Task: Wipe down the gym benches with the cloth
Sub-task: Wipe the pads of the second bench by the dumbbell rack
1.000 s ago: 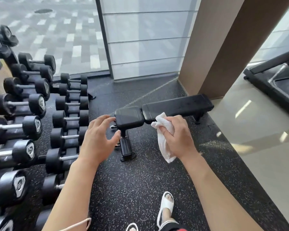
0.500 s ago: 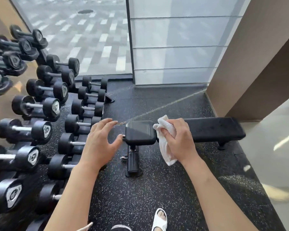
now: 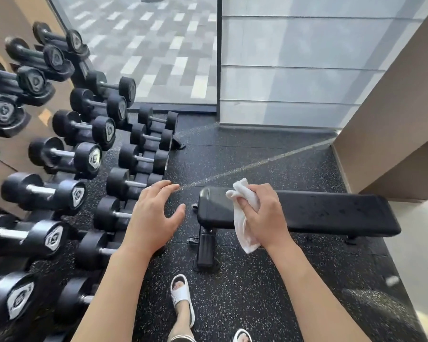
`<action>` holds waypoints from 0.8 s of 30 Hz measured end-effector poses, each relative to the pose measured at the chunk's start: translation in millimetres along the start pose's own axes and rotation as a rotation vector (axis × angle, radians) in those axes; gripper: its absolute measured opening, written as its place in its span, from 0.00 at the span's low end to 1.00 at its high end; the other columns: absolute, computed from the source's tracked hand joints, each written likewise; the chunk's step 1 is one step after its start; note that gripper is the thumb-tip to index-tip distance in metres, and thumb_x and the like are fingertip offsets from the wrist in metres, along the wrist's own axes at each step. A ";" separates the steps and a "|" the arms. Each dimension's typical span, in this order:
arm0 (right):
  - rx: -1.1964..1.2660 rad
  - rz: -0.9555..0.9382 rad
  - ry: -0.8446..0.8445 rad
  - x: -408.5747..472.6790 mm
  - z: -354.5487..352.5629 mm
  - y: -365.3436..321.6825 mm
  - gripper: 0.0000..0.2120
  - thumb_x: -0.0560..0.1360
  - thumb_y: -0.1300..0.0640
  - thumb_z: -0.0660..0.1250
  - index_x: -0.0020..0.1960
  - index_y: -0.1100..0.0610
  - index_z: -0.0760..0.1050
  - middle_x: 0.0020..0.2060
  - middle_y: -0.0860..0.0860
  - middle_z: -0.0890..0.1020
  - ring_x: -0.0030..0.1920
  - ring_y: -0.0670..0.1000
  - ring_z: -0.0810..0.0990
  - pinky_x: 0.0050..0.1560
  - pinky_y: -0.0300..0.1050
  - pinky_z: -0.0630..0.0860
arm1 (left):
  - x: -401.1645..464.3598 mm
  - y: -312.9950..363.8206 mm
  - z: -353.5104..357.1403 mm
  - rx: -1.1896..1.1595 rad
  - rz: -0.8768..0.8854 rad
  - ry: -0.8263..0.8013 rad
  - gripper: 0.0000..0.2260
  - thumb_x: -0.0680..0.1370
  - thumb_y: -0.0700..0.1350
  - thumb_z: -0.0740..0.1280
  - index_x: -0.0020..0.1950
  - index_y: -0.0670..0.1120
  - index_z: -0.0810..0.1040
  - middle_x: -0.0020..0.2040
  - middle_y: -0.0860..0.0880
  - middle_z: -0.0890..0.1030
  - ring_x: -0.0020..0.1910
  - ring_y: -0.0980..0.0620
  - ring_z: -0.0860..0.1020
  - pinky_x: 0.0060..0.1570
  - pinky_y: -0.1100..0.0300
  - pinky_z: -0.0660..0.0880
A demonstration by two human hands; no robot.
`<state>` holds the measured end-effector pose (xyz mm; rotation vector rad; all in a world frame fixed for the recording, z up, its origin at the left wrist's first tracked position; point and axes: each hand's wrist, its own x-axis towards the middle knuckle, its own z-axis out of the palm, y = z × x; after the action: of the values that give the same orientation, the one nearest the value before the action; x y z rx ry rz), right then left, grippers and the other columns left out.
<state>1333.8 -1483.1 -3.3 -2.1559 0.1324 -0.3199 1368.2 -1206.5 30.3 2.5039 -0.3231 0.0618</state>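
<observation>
Nearest, at six o'clock, a foot in a white slide sandal (image 3: 182,296) stands on the speckled black rubber floor (image 3: 257,292), with the toe of a second sandal (image 3: 242,338) at the bottom edge. Above them both bare forearms reach forward. The left hand (image 3: 153,215) hovers with its fingers spread and relaxed, its grip open and holding nothing, just left of the bench end. The right hand (image 3: 265,215) has its grip curled tight round a white cloth (image 3: 245,201); one bunched end sticks up past the fingers and the other hangs below the palm. Whether the cloth touches the pad I cannot tell.

Behind the hands lies the black flat gym bench (image 3: 331,211), running from centre towards three o'clock, its short seat pad (image 3: 211,206) at the left end and its foot (image 3: 205,250) pointing back at the person. From seven to eleven o'clock a rack (image 3: 143,169) carries rows of black dumbbells (image 3: 67,154). Farthest, at twelve o'clock, stands a glass wall (image 3: 294,58), with a tan pillar (image 3: 393,107) at two o'clock.
</observation>
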 end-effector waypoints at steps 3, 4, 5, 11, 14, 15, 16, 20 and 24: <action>-0.031 0.025 -0.002 31.1 25.0 2.1 0.12 0.82 0.46 0.71 0.59 0.53 0.80 0.53 0.47 0.78 0.57 0.50 0.76 0.60 0.47 0.74 | 34.9 -24.0 0.1 -0.011 0.003 -0.024 0.27 0.78 0.59 0.65 0.74 0.49 0.77 0.74 0.51 0.74 0.75 0.52 0.66 0.78 0.48 0.64; -0.041 0.036 -0.002 42.1 33.9 2.7 0.12 0.82 0.46 0.71 0.60 0.53 0.80 0.53 0.47 0.78 0.57 0.50 0.75 0.61 0.48 0.74 | 48.0 -33.4 -0.4 -0.016 0.003 -0.036 0.27 0.78 0.59 0.65 0.75 0.49 0.77 0.74 0.51 0.74 0.75 0.52 0.66 0.78 0.49 0.64; -0.052 0.047 -0.002 53.3 43.2 3.3 0.12 0.82 0.46 0.71 0.60 0.53 0.80 0.53 0.47 0.78 0.57 0.50 0.75 0.61 0.49 0.74 | 62.0 -43.8 -0.7 -0.021 0.004 -0.046 0.27 0.78 0.59 0.65 0.74 0.49 0.77 0.74 0.51 0.74 0.75 0.52 0.66 0.78 0.49 0.64; -0.097 0.101 0.002 116.0 95.6 11.5 0.13 0.81 0.45 0.71 0.60 0.52 0.79 0.53 0.46 0.77 0.56 0.49 0.74 0.60 0.50 0.74 | 153.3 -107.6 7.8 -0.017 0.035 -0.112 0.29 0.77 0.61 0.63 0.74 0.49 0.77 0.74 0.51 0.75 0.75 0.50 0.68 0.78 0.46 0.66; -0.117 0.133 0.006 139.9 117.0 25.4 0.13 0.80 0.46 0.69 0.60 0.52 0.79 0.53 0.47 0.77 0.56 0.49 0.74 0.60 0.48 0.73 | 190.4 -129.3 27.1 -0.009 0.067 -0.164 0.27 0.77 0.59 0.65 0.74 0.49 0.77 0.74 0.51 0.75 0.75 0.49 0.69 0.77 0.46 0.66; -0.122 0.144 -0.001 146.5 124.1 32.4 0.13 0.80 0.45 0.68 0.60 0.52 0.79 0.53 0.46 0.76 0.56 0.49 0.74 0.60 0.47 0.73 | 200.3 -135.9 35.8 -0.009 0.073 -0.180 0.27 0.77 0.59 0.65 0.74 0.49 0.77 0.74 0.51 0.75 0.74 0.49 0.69 0.77 0.46 0.67; -0.131 0.155 -0.011 152.5 130.6 40.7 0.15 0.80 0.43 0.67 0.60 0.51 0.79 0.53 0.46 0.76 0.56 0.49 0.74 0.60 0.46 0.72 | 208.8 -142.4 45.5 -0.011 0.073 -0.197 0.27 0.77 0.59 0.65 0.74 0.49 0.77 0.74 0.52 0.74 0.74 0.50 0.69 0.77 0.46 0.67; -0.152 0.210 -0.044 174.9 152.3 82.4 0.16 0.80 0.40 0.66 0.60 0.50 0.77 0.53 0.44 0.76 0.56 0.47 0.73 0.58 0.37 0.69 | 234.2 -170.2 91.7 -0.002 0.071 -0.254 0.28 0.77 0.62 0.62 0.73 0.49 0.77 0.73 0.51 0.75 0.73 0.48 0.70 0.75 0.44 0.69; -0.138 0.245 -0.081 198.5 173.4 136.2 0.11 0.79 0.44 0.71 0.57 0.46 0.73 0.52 0.42 0.76 0.54 0.46 0.73 0.56 0.32 0.67 | 250.5 -197.7 143.8 0.045 0.065 -0.304 0.27 0.77 0.60 0.62 0.73 0.49 0.78 0.73 0.50 0.76 0.73 0.47 0.72 0.73 0.42 0.71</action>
<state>1576.0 -1465.5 -173.7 -2.2550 0.3782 -0.0832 1655.0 -1188.4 -169.5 2.5461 -0.5326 -0.2915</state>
